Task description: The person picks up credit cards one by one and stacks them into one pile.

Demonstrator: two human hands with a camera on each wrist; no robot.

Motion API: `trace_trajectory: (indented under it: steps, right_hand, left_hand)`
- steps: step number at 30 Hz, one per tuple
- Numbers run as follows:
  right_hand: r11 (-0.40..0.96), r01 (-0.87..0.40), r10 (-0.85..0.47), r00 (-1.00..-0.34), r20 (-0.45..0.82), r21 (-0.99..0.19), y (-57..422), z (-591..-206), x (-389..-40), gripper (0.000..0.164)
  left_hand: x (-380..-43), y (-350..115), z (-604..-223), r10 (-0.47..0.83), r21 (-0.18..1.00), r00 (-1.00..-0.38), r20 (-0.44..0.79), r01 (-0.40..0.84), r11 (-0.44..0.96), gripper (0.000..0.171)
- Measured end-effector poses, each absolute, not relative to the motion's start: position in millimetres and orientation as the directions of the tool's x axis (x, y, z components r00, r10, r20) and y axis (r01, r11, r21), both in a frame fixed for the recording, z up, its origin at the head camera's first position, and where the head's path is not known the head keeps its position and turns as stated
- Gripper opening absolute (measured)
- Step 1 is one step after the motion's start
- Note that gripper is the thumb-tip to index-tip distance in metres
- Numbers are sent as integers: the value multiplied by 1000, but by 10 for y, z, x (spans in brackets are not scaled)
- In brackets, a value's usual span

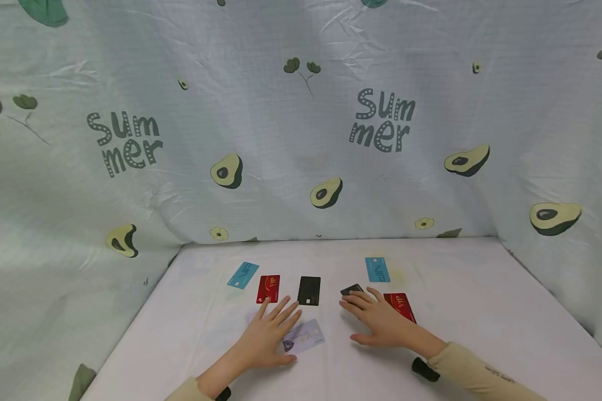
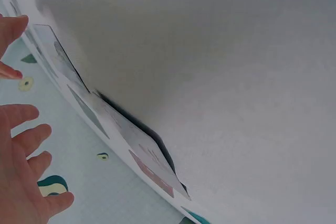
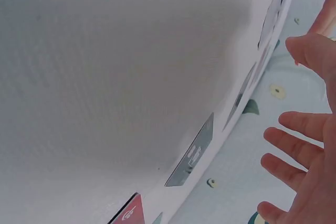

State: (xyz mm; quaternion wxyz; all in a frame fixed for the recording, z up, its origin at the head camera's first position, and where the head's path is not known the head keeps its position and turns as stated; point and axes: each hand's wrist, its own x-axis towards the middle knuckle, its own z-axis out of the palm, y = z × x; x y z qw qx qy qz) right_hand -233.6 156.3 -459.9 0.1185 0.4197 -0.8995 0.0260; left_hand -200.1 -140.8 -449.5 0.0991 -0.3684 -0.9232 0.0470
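My left hand (image 1: 266,340) is spread, palm down, over the pale lilac cards; one lilac card (image 1: 306,336) shows beside the thumb and another (image 1: 251,317) is mostly hidden behind the fingers. Its fingertips point toward a red VIP card (image 1: 268,289) and a black card (image 1: 309,291). On the other side, my right hand (image 1: 378,322) has its fingers apart and nothing in its grasp. It partly covers a second black card (image 1: 350,289) and a second red VIP card (image 1: 401,306). The right wrist view shows space between that hand (image 3: 310,166) and the black card (image 3: 193,153).
Two blue VIP cards lie farther back on the white table (image 1: 481,312), one blue card (image 1: 243,275) at the left and the other blue card (image 1: 378,270) at the right. A curtain (image 1: 271,117) printed with avocados stands behind and along both sides.
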Motion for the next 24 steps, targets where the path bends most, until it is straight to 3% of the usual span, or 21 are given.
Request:
trace_trajectory:
  steps: [17,24]
  right_hand:
    - [625,-779,-762,-597,252,44,1357,-4575,-2323,46]
    - [629,-774,-764,-597,246,75,1229,-4567,-2321,44]
  left_hand:
    - [-1973,-1591,-4484,732,-210,-658,180,701,682,73]
    - [-1996,-1622,-4499,718,-239,-674,174,679,694,72]
